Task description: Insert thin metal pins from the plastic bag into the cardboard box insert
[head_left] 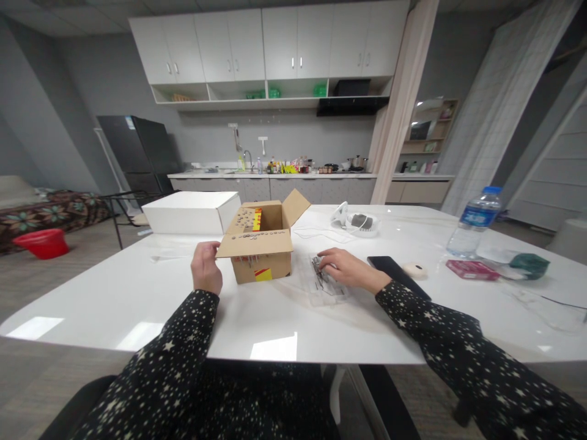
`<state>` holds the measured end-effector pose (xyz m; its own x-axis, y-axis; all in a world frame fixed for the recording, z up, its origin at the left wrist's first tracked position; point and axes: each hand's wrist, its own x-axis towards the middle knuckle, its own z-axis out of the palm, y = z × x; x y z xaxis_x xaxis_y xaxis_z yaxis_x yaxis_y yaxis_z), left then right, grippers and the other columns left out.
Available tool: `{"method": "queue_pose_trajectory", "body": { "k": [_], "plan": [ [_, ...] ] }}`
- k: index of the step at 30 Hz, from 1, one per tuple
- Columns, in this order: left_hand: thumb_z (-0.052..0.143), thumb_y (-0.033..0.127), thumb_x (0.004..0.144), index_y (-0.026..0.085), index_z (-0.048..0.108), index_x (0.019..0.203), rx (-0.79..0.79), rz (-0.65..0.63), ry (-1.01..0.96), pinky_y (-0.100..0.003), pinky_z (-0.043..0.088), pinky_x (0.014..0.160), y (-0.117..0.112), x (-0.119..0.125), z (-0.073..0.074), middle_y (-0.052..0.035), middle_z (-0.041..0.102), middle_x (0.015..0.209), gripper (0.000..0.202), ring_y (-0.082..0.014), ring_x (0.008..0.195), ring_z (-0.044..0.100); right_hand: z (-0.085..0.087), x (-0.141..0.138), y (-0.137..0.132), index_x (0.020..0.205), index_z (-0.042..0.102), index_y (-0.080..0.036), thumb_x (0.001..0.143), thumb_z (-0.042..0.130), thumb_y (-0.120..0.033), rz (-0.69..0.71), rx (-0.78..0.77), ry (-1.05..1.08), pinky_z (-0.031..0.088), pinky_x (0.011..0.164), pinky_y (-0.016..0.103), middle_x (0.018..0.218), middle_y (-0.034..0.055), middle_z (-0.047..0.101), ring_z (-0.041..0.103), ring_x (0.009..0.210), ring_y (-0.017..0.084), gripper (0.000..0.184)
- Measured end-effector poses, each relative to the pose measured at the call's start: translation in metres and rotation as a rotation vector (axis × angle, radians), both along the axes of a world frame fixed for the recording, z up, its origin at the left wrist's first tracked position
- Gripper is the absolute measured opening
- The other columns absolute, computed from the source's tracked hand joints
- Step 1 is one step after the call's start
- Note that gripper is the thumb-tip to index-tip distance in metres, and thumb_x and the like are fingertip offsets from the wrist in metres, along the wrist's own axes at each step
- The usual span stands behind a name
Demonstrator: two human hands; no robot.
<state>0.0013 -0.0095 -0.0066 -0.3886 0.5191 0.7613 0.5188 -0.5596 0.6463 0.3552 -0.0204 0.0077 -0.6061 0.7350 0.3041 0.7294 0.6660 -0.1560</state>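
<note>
Here the cardboard box (pixel 261 250) is steadied: its front flap is pinched by the left hand (pixel 206 269). Just right of the box, small metal parts (pixel 317 267) are covered by the flat, unclenched right hand (pixel 347 269).

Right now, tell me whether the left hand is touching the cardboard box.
Touching. The head view shows the left hand gripping the front flap of the cardboard box at its corner.

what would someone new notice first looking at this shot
Most likely the open cardboard box at the middle of the white table, with the left hand touching its front flap. Right of the box, the right hand rests on a clear plastic bag holding small metal parts. A water bottle stands out at the far right, and a white box sits behind the cardboard one.
</note>
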Motion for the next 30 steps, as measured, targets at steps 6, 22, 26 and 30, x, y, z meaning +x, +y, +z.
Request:
{"method": "queue_pose_trajectory", "body": {
  "k": [6,22,26,30],
  "plan": [
    [0.036,0.037,0.093,0.018,0.061,0.082,-0.02,-0.011,-0.021,-0.029,0.043,0.07,-0.003,0.002,0.003,-0.0037,0.058,0.078,0.033,-0.0171,0.076,0.053,-0.005,0.003,0.0,0.118,0.07,-0.015,0.093,0.041,-0.018,-0.047,0.009,-0.098,0.036,0.109,0.05,0.137,0.0191,0.057,0.048,0.131,0.033,0.038],
    [0.035,0.033,0.096,0.018,0.061,0.085,-0.006,-0.022,0.039,-0.029,0.044,0.069,-0.002,-0.003,0.001,-0.0048,0.061,0.081,0.032,-0.0168,0.076,0.054,-0.005,-0.002,-0.001,0.123,0.066,-0.013,0.096,0.039,-0.02,-0.078,0.048,-0.134,0.028,0.114,0.052,0.142,0.0209,0.05,0.04,0.137,0.031,0.039],
    [0.035,0.033,0.095,0.017,0.061,0.086,0.002,-0.019,0.069,-0.028,0.045,0.069,-0.002,-0.006,0.001,-0.0052,0.061,0.082,0.032,-0.0168,0.077,0.055,-0.003,-0.003,-0.002,0.118,0.068,-0.016,0.096,0.039,-0.02,-0.07,0.034,-0.162,0.028,0.113,0.053,0.141,0.0186,0.052,0.04,0.137,0.031,0.037],
    [0.035,0.034,0.095,0.017,0.061,0.086,0.001,-0.02,0.016,-0.029,0.045,0.071,-0.004,-0.003,0.004,-0.0052,0.061,0.083,0.033,-0.017,0.079,0.056,-0.001,-0.004,-0.003,0.126,0.065,-0.013,0.097,0.038,-0.02,-0.107,0.064,-0.188,0.027,0.114,0.055,0.141,0.0205,0.051,0.042,0.136,0.032,0.04]
  ]
}}
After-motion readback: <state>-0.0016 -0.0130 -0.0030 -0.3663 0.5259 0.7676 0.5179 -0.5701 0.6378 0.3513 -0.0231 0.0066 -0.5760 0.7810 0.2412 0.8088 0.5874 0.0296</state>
